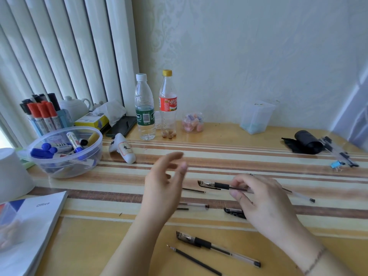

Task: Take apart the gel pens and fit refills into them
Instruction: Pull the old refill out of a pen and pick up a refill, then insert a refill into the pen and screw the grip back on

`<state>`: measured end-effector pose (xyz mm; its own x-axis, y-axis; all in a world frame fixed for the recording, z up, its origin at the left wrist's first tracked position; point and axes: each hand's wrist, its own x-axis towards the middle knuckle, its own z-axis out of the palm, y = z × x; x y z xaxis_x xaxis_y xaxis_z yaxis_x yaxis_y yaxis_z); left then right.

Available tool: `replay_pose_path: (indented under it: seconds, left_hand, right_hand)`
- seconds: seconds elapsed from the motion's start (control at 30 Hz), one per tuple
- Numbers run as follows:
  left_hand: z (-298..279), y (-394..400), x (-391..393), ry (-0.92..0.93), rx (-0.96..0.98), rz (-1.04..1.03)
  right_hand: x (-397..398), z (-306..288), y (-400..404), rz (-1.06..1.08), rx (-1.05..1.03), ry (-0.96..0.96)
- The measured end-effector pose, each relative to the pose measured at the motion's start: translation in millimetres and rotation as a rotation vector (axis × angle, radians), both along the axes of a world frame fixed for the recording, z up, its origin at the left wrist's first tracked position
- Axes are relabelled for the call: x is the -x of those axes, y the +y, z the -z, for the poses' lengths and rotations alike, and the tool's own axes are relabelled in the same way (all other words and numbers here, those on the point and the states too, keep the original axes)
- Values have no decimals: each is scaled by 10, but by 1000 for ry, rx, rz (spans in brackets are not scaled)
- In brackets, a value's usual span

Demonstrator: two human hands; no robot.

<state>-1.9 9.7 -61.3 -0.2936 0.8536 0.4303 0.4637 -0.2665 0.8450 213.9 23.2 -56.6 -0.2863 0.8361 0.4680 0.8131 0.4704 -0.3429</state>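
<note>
The right hand (258,198) pinches a capped gel pen (217,185) by its clear barrel between thumb and fingertips, holding it level just above the striped table (239,154) with its black cap pointing toward nine o'clock. The left hand (165,186) hovers at nine o'clock from that cap, fingers loosely spread and grasping nothing — it is blurred, so finer detail of the fingers cannot be told. At six o'clock from the hands a second gel pen (217,248), capped and whole, lies on the table, and a bare black refill (194,259) lies just beside it on its near side, apart from it. Between the hands, a thin refill (194,190) and a clear pen barrel (196,205) lie on the table, partly hidden by the left hand; a black pen cap (234,212) shows under the right hand. Another clear barrel (300,195) lies at three o'clock from the right hand. At ten o'clock stands a clear tub of markers (65,152), with a white glue tube (123,148) on its side near it. Toward twelve o'clock — against the wall — stand a water bottle (145,108) and a red-labelled bottle (168,105). A black roll (306,142) lies at two o'clock, and a white booklet (29,232) at eight.
</note>
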Motion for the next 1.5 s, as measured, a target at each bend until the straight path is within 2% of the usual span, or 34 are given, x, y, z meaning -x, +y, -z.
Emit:
replay_pose_path:
  seconds: [0.07, 0.17, 0.27, 0.4, 0.57, 0.7, 0.83, 0.97, 1.03, 1.17, 1.23, 1.3, 1.4, 1.5]
  left_hand:
    - [-4, 27, 73, -186, -9, -218]
    - [1, 41, 126, -264, 87, -395]
    - [-16, 27, 82, -263, 128, -365]
    - [-34, 7, 29, -192, 152, -343]
    - [-44, 6, 26, -203, 169, -310]
    - [-30, -2, 9, -166, 166, -280]
    - [-16, 2, 27, -133, 165, -253]
    - [13, -3, -29, -23, 129, -232]
    - [21, -20, -86, 70, 123, -200]
    - [56, -77, -209, 345, 60, -85]
    - [79, -103, -274, 507, -34, -8]
    - [101, -139, -374, 648, -105, 105]
    - [151, -168, -518, 813, -103, 200]
    - [155, -145, -548, 810, -157, 179]
  right_hand:
    - [-11, -31, 74, 56, 38, 17]
    - [61, -60, 206, 117, 139, -9]
    - [240, -94, 332, 154, 284, -48]
    - [571, -66, 461, 129, 345, -1]
    - [752, 75, 485, 92, 406, 0]
    - [459, 82, 555, 60, 346, 1]
    - [-316, -68, 622, 236, 336, 149]
    - [-1029, 32, 530, 374, 392, -59]
    - [-1089, 107, 499, 366, 417, -39]
    - [-1045, 147, 483, 406, 271, -77]
    - [-934, 123, 407, 385, 139, -177]
    - [-761, 73, 290, 283, -10, -234]
    - [-491, 2, 112, 26, -85, -170]
    - [-363, -34, -28, -143, -35, -78]
